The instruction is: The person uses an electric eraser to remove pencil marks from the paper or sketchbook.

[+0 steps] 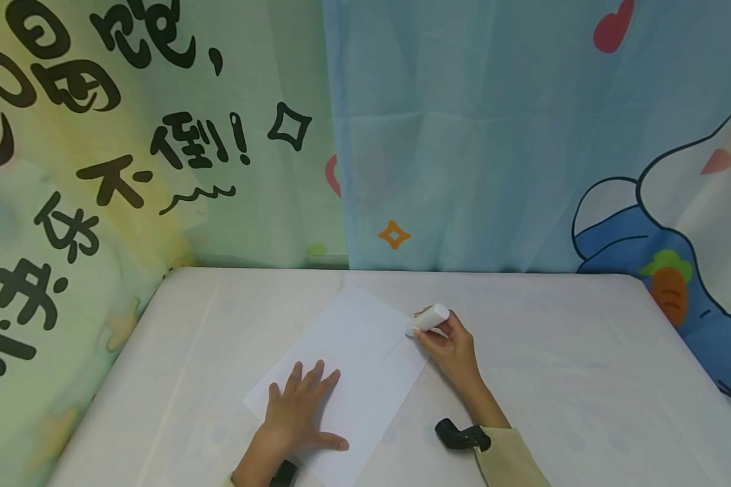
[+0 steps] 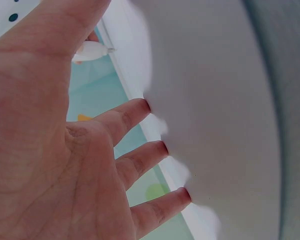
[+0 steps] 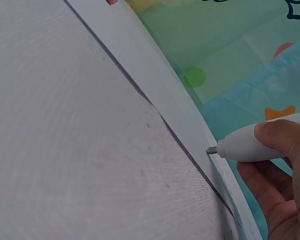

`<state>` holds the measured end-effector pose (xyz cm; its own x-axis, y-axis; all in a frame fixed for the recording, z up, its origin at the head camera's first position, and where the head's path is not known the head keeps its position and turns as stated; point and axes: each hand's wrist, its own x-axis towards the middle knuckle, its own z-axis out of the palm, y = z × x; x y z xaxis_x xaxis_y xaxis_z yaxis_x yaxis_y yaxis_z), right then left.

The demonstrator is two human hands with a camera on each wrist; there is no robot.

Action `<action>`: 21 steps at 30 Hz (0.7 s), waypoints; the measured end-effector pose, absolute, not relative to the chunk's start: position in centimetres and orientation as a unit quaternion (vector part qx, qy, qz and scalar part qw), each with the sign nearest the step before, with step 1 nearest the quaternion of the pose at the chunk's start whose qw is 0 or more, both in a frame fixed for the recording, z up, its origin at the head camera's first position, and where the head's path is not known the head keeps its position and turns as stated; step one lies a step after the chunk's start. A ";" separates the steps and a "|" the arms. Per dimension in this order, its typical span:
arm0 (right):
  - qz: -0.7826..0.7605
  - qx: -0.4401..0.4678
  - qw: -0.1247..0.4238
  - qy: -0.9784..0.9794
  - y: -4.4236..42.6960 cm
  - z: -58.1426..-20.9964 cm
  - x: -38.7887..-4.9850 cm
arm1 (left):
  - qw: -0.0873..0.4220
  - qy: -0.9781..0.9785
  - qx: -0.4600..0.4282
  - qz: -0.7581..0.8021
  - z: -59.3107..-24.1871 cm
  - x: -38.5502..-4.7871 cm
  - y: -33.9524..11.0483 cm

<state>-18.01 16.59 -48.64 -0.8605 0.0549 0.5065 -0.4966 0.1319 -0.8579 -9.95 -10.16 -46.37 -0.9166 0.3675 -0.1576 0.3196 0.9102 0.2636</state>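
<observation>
In the head view, a white sheet of paper point(image 1: 335, 338) lies askew on a white counter point(image 1: 572, 352), a patterned curtain point(image 1: 463, 135) behind it. The left hand point(image 1: 301, 416) rests on the sheet's lower left part, fingers spread, its grip holding nothing. The right hand point(image 1: 455, 348) has its grip curled round a white pen-like tool point(image 1: 429, 318), whose working end is at the sheet's upper right edge. A faint line runs from near that end toward the sheet's middle; whether it is a mark, a crease or a shadow, I cannot tell. No other marks can be made out there, so the work seems barely begun, with most of the sheet untouched; how much is left cannot be judged. The left wrist view shows three straight fingertips point(image 2: 182, 196) touching the paper, palm raised, with the tool beyond the thumb. In the right wrist view, thumb and fingers pinch the tool's body, and its metal tip point(image 3: 211, 150) is at the sheet, close to the edge; firm contact is hard to confirm.
</observation>
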 end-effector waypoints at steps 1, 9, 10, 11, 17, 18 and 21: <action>0.639 0.154 0.216 -0.722 16.6 -48.7 -18.0 | 0.101 0.972 0.177 0.116 -46.4 -10.0 -10.2; 0.642 0.143 0.221 -0.720 16.6 -48.7 -18.1 | 0.102 0.972 0.177 0.116 -46.5 -10.0 -10.3; 0.642 0.142 0.221 -0.720 16.5 -48.7 -18.1 | 0.102 0.972 0.177 0.115 -46.5 -10.0 -10.2; 0.643 0.141 0.222 -0.719 16.5 -48.7 -18.1 | 0.102 0.972 0.177 0.116 -46.5 -10.0 -10.2; 0.646 0.135 0.225 -0.717 16.5 -48.6 -18.0 | 0.102 0.972 0.177 0.114 -46.4 -10.0 -10.2; 0.644 0.136 0.226 -0.718 16.5 -48.6 -18.0 | 0.101 0.973 0.177 0.113 -46.4 -10.0 -10.2; 0.636 0.137 0.228 -0.724 16.5 -48.6 -18.0 | 0.099 0.973 0.178 0.109 -46.5 -10.0 -10.2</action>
